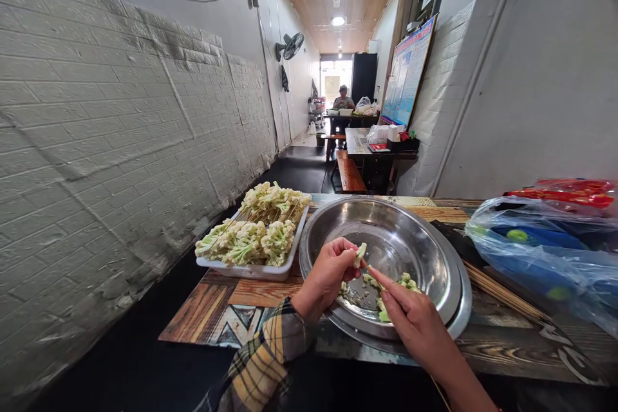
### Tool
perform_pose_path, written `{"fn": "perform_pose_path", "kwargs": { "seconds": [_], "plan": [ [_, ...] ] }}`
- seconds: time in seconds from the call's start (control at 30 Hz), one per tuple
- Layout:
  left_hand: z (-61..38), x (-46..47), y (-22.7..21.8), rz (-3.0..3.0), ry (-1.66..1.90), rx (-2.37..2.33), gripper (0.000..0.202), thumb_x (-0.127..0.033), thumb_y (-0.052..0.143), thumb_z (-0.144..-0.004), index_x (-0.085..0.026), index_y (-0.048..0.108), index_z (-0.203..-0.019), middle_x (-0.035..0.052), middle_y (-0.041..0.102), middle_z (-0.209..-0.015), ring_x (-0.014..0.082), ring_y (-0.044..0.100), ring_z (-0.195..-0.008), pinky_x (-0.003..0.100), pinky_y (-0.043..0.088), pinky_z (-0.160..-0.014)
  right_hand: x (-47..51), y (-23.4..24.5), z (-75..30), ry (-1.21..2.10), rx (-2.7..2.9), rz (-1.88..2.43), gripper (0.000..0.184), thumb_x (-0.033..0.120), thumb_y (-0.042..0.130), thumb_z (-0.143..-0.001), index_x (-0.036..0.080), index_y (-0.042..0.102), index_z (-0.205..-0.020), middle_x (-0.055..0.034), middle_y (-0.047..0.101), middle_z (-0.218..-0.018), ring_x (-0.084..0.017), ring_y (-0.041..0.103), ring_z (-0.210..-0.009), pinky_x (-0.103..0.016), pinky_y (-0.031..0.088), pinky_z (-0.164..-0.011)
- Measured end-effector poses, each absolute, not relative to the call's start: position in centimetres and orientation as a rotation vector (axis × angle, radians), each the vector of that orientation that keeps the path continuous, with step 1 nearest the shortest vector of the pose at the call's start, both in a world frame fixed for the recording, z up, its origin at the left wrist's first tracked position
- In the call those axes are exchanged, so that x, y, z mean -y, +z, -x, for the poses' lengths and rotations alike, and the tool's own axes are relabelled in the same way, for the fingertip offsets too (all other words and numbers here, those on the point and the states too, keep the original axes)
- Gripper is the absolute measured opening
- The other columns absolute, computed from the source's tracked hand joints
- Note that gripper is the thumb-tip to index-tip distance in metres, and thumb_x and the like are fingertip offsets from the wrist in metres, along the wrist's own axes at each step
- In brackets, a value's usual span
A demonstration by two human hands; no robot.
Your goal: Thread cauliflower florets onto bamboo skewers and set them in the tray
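Pinching cauliflower floret [360, 255] in left hand [331, 274], fingertips closed on it, above steel basin [437, 248], inward of tabletop's [193, 317] near edge. Skewer [440, 393] slants from near edge leftward, toward far edge, tip at floret; contact unclear. Right hand [412, 310]: fingers pressed together on skewer.

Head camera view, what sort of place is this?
Probably a small eatery: a wooden bench stands beside a dining table, and in the foreground are a white tray of cauliflower and a bundle of thin sticks.
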State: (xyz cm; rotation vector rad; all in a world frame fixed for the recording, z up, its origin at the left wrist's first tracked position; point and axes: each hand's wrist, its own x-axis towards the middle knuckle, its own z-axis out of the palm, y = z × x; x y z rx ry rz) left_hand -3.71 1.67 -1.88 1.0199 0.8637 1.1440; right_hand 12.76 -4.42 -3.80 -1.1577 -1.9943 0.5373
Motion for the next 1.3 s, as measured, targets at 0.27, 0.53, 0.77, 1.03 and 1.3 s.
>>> {"fn": "perform_pose_path", "kwargs": {
  "seconds": [0.27, 0.53, 0.77, 1.03, 1.3],
  "plan": [
    [3.6, -1.1, -1.5, -1.137, 1.289, -0.973, 0.009, -0.021, 0.060, -0.067, -0.016, 0.054, -0.069, -0.0039, 0.054, -0.060, 0.0055, 0.046, -0.050, 0.018, 0.037, -0.051, 4.3, -3.6, -12.9, 0.573, 2.008, 1.205, 0.043, 0.027, 0.036, -0.095, 0.015, 0.054, -0.131, -0.0089, 0.064, -0.126, -0.021, 0.064, -0.110, -0.035, 0.052, -0.093],
    [3.8, -1.5, -2.3, -1.187, 1.297, -0.927, 0.007, -0.020, 0.060, -0.068, -0.016, 0.055, -0.070, -0.0025, 0.057, -0.061, 0.0063, 0.046, -0.050, 0.020, 0.039, -0.052, 4.4, -3.4, -12.5, 0.555, 1.971, 1.202, 0.043, 0.027, 0.036, -0.094, 0.012, 0.057, -0.128, -0.0108, 0.065, -0.124, -0.022, 0.064, -0.111, -0.035, 0.052, -0.093],
    [3.9, -1.3, -1.9, -1.099, 1.231, -0.807, 0.012, -0.020, 0.065, -0.068, -0.016, 0.054, -0.069, -0.0026, 0.058, -0.059, 0.0059, 0.046, -0.050, 0.019, 0.036, -0.052, 4.5, -3.5, -12.5, 0.537, 1.938, 1.177, 0.041, 0.026, 0.038, -0.094, 0.016, 0.058, -0.128, -0.0090, 0.066, -0.121, -0.022, 0.066, -0.106, -0.037, 0.053, -0.092],
    [4.1, -1.3, -1.4, -0.984, 1.144, -0.750, 0.015, -0.019, 0.068, -0.064, -0.016, 0.053, -0.068, -0.0013, 0.059, -0.060, 0.0065, 0.048, -0.051, 0.018, 0.035, -0.050, 4.6, -3.5, -12.5, 0.540, 1.924, 1.117, 0.040, 0.023, 0.039, -0.094, 0.021, 0.056, -0.131, -0.0076, 0.062, -0.127, -0.022, 0.062, -0.113, -0.037, 0.051, -0.096],
    [4.0, -1.3, -1.3, -1.006, 1.105, -0.739, 0.017, -0.022, 0.068, -0.066, -0.016, 0.052, -0.067, -0.0018, 0.059, -0.058, 0.0054, 0.046, -0.048, 0.018, 0.032, -0.048, 4.4, -3.7, -12.6, 0.540, 1.944, 1.136, 0.041, 0.025, 0.038, -0.095, 0.020, 0.055, -0.132, -0.0072, 0.062, -0.128, -0.021, 0.063, -0.112, -0.037, 0.051, -0.096]
  ]
}}
